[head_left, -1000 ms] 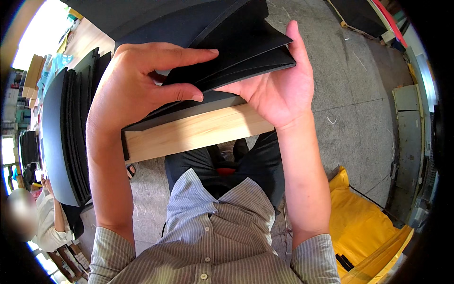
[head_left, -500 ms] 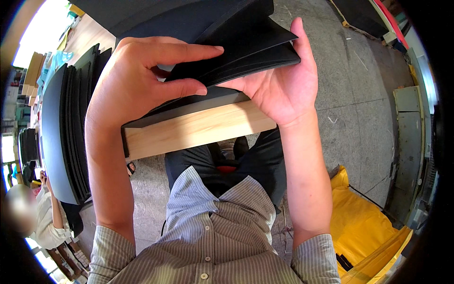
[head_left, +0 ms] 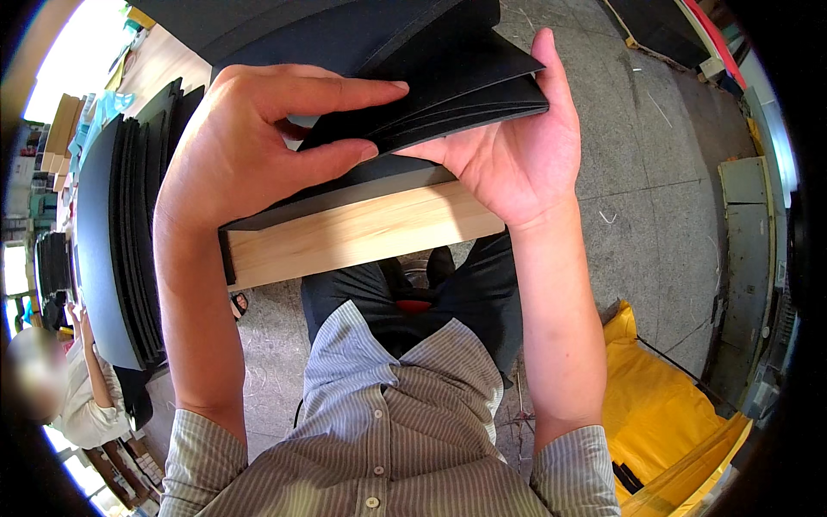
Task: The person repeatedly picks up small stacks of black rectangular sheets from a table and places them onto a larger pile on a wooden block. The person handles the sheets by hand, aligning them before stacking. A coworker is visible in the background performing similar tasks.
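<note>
Several thin black sheets [head_left: 465, 82], fanned apart at their right ends, are held between my hands above the table edge. My left hand [head_left: 258, 142] grips their left part, forefinger on top and thumb along the near edge. Cupped under the right corner, my right hand [head_left: 525, 146] has its thumb up against the sheets' edge; its other fingers are hidden beneath them. Below lies a dark sheet [head_left: 345, 194] on the pale wooden table [head_left: 370, 233]. Larger black panels [head_left: 293, 34] stand just beyond my hands.
A tall stack of dark sheets [head_left: 129, 233] stands on my left. Past it, another person [head_left: 90, 388] in a light top is at work. At the lower right lies a yellow bag [head_left: 655, 405], and a grey cabinet [head_left: 745, 250] stands at the far right over the concrete floor [head_left: 646, 198].
The sheets' layers have spread slightly at the right corner. Both hands keep nearly the same grip and place. On the left, the other person's arms have shifted a little.
</note>
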A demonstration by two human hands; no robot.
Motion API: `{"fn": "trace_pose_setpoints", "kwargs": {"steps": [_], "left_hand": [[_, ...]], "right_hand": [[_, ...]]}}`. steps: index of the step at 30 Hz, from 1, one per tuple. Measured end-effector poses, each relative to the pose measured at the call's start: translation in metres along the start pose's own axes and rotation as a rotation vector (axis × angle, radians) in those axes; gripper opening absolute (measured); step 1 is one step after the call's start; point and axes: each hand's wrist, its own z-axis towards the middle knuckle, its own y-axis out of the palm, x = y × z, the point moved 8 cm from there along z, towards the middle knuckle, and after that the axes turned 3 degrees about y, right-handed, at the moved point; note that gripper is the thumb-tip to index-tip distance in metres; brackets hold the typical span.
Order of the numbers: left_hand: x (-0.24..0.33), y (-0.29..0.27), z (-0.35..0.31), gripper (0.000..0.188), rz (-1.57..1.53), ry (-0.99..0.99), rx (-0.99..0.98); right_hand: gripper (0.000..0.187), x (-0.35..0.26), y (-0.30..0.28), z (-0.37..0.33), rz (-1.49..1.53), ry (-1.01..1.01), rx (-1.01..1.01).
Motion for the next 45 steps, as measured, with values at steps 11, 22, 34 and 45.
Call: {"fn": "trace_pose_setpoints", "kwargs": {"steps": [11, 22, 34, 45], "left_hand": [[0.025, 0.003, -0.009, 0.045, 0.26, 0.197, 0.21], [0.024, -0.001, -0.014, 0.045, 0.255, 0.198, 0.217], [0.029, -0.003, -0.009, 0.038, 0.159, 0.207, 0.191], [0.025, -0.004, 0.001, 0.044, 0.108, 0.128, 0.043]], "right_hand": [[0.074, 0.001, 0.001, -0.007, 0.027, 0.012, 0.115], [0.062, 0.002, 0.007, -0.005, -0.132, -0.038, 0.258], [0.054, -0.002, 0.012, -0.01, -0.175, -0.069, 0.334], [0.052, -0.004, 0.006, -0.009, -0.028, -0.051, 0.197]]}}
